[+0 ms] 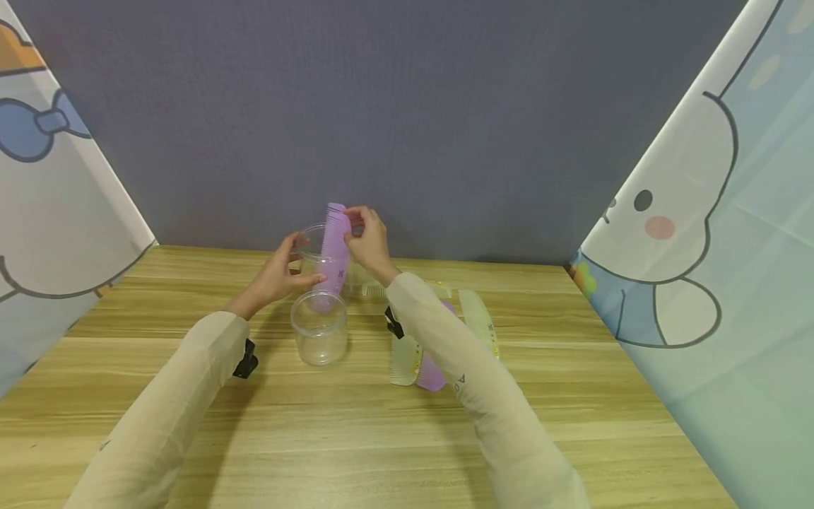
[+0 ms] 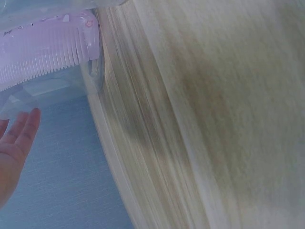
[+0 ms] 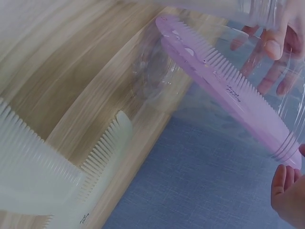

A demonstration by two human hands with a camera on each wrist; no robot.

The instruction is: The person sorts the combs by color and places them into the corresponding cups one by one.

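Note:
Near the back of the table, my left hand holds a clear plastic cup, its thumb and fingers spread around the side. A purple comb stands tilted in that cup, its top end above the rim. My right hand pinches the comb near this upper end. Through the cup wall in the right wrist view, the purple comb appears doubled; I cannot tell whether a second comb lies behind it. A second clear cup stands upright just in front of the held one.
Right of the cups lie several combs, partly under my right forearm: a pale green comb, a purple comb and another pale green comb. Farther back lies a pale green comb. A dark grey panel borders the table's back edge.

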